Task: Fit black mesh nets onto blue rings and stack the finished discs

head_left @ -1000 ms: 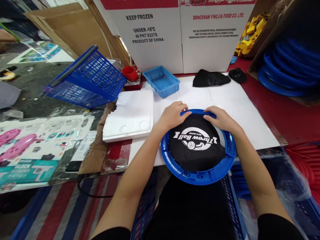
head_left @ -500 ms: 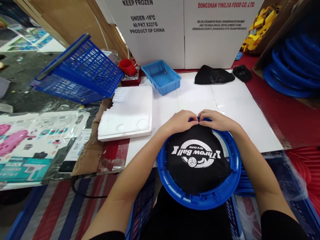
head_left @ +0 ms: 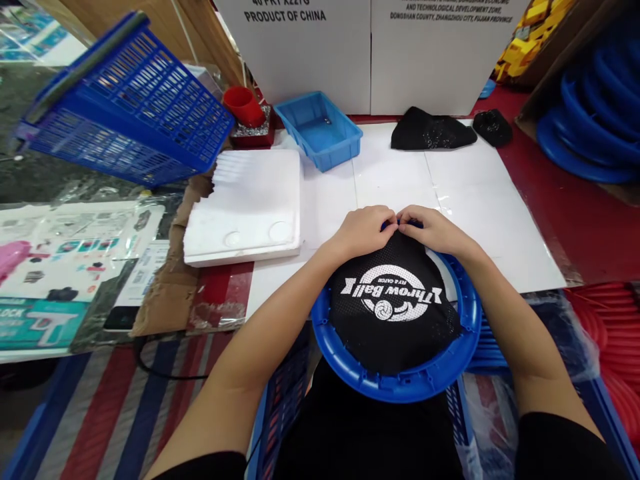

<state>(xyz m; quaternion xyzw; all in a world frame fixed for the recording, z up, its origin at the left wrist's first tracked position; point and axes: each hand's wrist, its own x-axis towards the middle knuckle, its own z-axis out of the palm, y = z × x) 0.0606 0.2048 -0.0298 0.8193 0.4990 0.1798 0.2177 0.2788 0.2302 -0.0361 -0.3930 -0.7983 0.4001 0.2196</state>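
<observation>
A blue plastic ring (head_left: 395,388) leans over the near edge of the worktop and my lap. Black mesh fabric (head_left: 370,340) with a white "Throw Ball" print, upside down to me, spans most of its inside. At the ring's far side, my left hand (head_left: 367,230) pinches the fabric's edge. My right hand (head_left: 430,230) pinches the same edge from the other side, and the fingertips of both nearly meet. A gap shows between fabric and ring at the upper right. The exact spot under my fingertips is hidden.
Beyond the ring stand a light blue tray (head_left: 320,140) and black fabric pieces (head_left: 430,130). To the left are a white foam block (head_left: 245,207), a tilted blue basket (head_left: 135,107) and a red cup (head_left: 244,107). Blue rings (head_left: 590,127) are stacked at right; a white carton (head_left: 370,60) rises behind.
The view has tipped downward, so the worktop things sit higher in the picture. Both hands keep pinching the fabric at the ring's far side, with only slight finger movement.
</observation>
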